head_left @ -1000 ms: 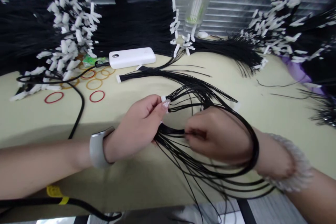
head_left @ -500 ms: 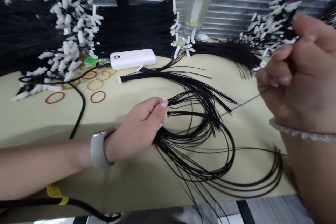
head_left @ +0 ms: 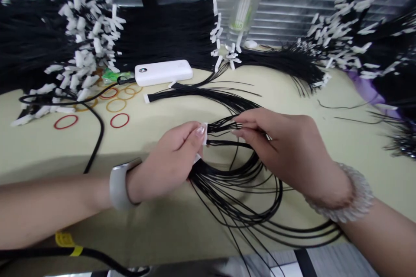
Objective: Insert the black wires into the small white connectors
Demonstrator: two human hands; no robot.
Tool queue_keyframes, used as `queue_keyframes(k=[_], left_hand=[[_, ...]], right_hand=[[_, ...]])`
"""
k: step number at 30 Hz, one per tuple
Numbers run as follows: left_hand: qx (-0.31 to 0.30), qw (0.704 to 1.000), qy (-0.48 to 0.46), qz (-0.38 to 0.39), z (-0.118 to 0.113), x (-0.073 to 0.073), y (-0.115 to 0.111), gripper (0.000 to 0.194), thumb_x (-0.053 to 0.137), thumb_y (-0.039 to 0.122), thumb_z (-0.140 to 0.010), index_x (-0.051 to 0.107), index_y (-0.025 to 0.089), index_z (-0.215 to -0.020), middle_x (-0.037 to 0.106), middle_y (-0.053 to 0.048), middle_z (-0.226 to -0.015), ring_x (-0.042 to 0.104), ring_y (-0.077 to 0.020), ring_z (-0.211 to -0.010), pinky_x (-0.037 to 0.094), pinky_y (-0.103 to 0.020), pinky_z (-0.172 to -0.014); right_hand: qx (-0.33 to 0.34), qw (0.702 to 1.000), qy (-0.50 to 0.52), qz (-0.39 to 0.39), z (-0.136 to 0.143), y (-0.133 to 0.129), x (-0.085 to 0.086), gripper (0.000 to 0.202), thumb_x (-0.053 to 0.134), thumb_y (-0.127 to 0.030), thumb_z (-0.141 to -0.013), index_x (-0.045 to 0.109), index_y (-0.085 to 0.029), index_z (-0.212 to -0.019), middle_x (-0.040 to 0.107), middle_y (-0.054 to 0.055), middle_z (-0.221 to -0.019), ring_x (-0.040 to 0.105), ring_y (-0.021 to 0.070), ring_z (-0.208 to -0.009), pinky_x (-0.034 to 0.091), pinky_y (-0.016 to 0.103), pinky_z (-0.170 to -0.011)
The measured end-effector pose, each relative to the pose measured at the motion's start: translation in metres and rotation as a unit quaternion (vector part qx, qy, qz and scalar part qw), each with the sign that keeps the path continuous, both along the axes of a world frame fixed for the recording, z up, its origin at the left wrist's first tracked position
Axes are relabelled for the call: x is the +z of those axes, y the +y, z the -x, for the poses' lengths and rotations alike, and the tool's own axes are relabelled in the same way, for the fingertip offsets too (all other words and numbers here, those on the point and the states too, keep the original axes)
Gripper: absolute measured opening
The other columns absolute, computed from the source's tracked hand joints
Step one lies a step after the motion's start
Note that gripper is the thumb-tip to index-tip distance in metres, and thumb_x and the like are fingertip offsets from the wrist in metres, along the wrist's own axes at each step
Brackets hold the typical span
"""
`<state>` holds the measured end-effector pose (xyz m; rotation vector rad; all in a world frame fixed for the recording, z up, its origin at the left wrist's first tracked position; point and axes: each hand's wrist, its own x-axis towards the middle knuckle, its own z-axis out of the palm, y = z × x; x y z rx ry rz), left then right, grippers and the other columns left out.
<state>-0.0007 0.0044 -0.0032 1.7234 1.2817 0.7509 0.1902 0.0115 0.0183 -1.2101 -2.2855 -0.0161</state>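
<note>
My left hand [head_left: 170, 160] grips a small white connector [head_left: 204, 133] between thumb and fingertips, together with a bundle of thin black wires [head_left: 240, 190] that loops over the beige table [head_left: 195, 225] below it. My right hand [head_left: 286, 147] is just right of the connector, its fingertips pinched on one of the black wires right at the connector's face. A second wire harness with a white connector [head_left: 147, 98] lies flat on the table behind my hands.
Large piles of black harnesses with white connectors [head_left: 87, 39] fill the back left and back right [head_left: 344, 34]. A white power bank [head_left: 163, 72], a clear bottle [head_left: 244, 8], rubber bands [head_left: 119, 120] and a thick black cable [head_left: 97, 138] lie around. The table's front edge is close.
My right hand dropped from high at the right, where it had pulled a wire out, back to the connector. My left hand has stayed put.
</note>
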Motion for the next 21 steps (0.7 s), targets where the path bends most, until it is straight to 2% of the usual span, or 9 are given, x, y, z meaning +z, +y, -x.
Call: queue_keyframes(k=[4,9,14,21], left_hand=[[0.002,1.000,-0.005,0.001,-0.0004,0.0006,-0.0007,0.036,0.027,0.038,-0.087,0.040,0.017,-0.061,0.042,0.005,-0.052,0.038,-0.0069,-0.048,0.032,-0.018,-0.046],[0.000,1.000,0.003,-0.003,-0.0002,0.0026,-0.0011,0.036,0.027,0.038,-0.087,0.041,0.017,-0.062,0.041,0.005,-0.054,0.038,-0.0074,-0.049,0.031,-0.019,-0.046],[0.000,1.000,0.016,-0.012,-0.0011,0.0031,-0.0017,0.034,0.027,0.036,-0.087,0.041,0.017,-0.062,0.043,0.004,-0.056,0.039,-0.0083,-0.051,0.031,-0.021,-0.049],[-0.010,1.000,0.018,-0.019,-0.0020,0.0037,-0.0015,0.033,0.028,0.035,-0.087,0.041,0.017,-0.062,0.042,0.004,-0.057,0.040,-0.0087,-0.054,0.033,-0.020,-0.052]], right_hand=[[0.003,1.000,0.002,-0.031,-0.0011,-0.0019,0.0033,0.004,0.052,-0.017,-0.077,0.056,-0.017,-0.077,0.060,-0.003,-0.070,0.054,0.0059,-0.064,0.038,0.017,-0.058],[0.034,0.998,-0.035,0.025,0.0041,-0.0048,0.0037,0.008,0.045,-0.016,-0.079,0.050,-0.017,-0.074,0.055,0.000,-0.069,0.049,0.0089,-0.062,0.036,0.021,-0.056],[0.019,0.997,-0.035,0.063,0.0068,-0.0055,0.0020,0.011,0.038,-0.022,-0.083,0.047,-0.019,-0.076,0.053,0.003,-0.070,0.047,0.0136,-0.063,0.034,0.027,-0.057],[0.006,0.996,-0.043,0.078,0.0085,-0.0070,0.0001,0.016,0.036,-0.024,-0.084,0.047,-0.018,-0.075,0.051,0.003,-0.067,0.046,0.0135,-0.060,0.032,0.027,-0.055]])
